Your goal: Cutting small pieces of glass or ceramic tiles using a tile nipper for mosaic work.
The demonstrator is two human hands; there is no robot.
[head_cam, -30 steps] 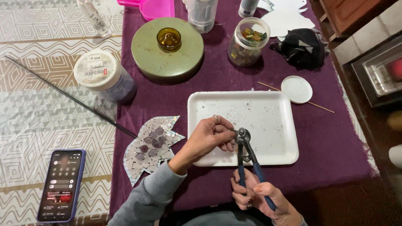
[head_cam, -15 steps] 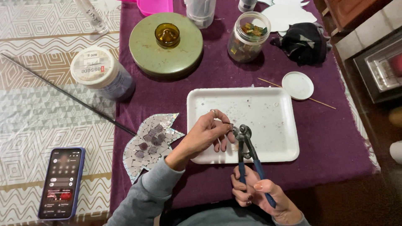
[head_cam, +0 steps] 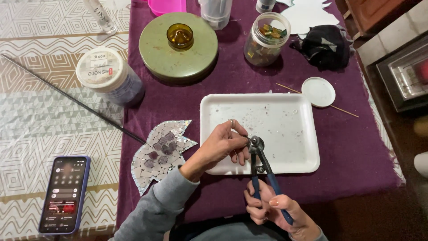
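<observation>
The right hand point(head_cam: 274, 209) has its grip closed around the blue handles of the nippers point(head_cam: 261, 167), near the front edge of the counter point(head_cam: 356, 147). The left hand point(head_cam: 223, 145) pinches its fingers shut at the nipper head, over the white tray point(head_cam: 290, 129); what it holds is too small to see. The tray has only tiny crumbs in it. A glass jar point(head_cam: 266, 38) near the back edge holds little coloured tiles. Its white lid point(head_cam: 318, 92) lies beside the tray. A mosaic leaf point(head_cam: 161, 149) lies left of the tray.

A white-lidded labelled tub point(head_cam: 107, 76) stands upper left; a lit dark-screened phone point(head_cam: 63, 194) lies lower left.
</observation>
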